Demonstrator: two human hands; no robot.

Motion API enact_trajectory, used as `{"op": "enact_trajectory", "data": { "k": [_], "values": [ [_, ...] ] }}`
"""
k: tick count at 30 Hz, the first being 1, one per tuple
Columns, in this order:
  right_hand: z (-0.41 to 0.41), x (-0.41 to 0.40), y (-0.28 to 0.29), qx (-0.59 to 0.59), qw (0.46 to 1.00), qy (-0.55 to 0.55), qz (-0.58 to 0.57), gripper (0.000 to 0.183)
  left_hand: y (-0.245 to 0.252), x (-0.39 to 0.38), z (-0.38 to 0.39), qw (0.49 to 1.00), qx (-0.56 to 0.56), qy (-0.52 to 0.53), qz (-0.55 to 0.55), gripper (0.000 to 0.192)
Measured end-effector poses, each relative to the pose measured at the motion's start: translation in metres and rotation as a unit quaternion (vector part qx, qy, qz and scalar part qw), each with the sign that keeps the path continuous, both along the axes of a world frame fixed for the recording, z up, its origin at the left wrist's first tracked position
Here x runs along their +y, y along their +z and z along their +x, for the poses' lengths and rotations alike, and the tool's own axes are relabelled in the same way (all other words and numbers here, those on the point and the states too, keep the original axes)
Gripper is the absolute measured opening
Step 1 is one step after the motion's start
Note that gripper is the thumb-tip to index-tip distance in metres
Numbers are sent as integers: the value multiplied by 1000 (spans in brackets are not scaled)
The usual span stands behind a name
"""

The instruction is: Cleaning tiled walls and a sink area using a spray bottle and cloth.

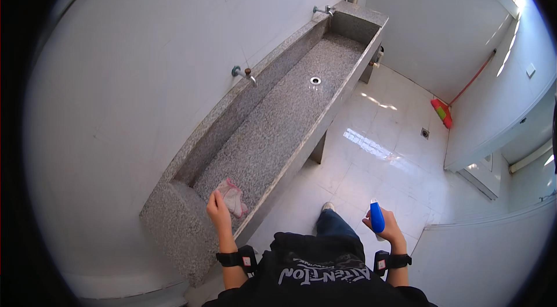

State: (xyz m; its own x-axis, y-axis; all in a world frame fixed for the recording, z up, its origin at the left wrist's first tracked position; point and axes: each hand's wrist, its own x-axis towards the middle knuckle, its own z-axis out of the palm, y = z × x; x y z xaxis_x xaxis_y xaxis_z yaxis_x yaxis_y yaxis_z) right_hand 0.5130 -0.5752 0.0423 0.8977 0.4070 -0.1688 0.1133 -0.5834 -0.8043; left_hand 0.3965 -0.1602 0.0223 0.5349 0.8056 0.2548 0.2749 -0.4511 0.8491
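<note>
My left hand point(218, 210) pinches a small pale cloth with a pink edge point(233, 198), which hangs over the near end of a long grey granite trough sink point(278, 122). My right hand point(388, 226) is closed around a spray bottle with a blue trigger head point(377, 217), held to the right of the sink above the floor. Most of the bottle's body is hidden under the head and my fingers. A metal drain point(315, 81) is set in the trough's floor.
Two wall taps, a nearer tap point(246, 74) and a farther tap point(324, 11), jut over the sink's back edge. A red broom point(442, 113) leans in the far right corner near a floor drain point(424, 133). White tiles point(348, 176) cover the floor; a white partition point(474, 259) stands at right.
</note>
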Motion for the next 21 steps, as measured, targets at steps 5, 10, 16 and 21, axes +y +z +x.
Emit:
{"op": "enact_trajectory", "data": {
  "k": [5,10,16,21],
  "values": [
    [118,-7,15,-32,998,51,12,31,-1,-10,92,997,-52,56,-29,36],
    [200,-10,13,-56,993,107,6,32,11,-29,181,999,-22,41,9,35],
    [281,-25,3,21,995,67,78,27,-6,-31,291,997,-45,51,-43,38],
    [353,-47,5,25,998,45,42,27,2,-56,415,999,-39,37,-3,37]
  ]
}}
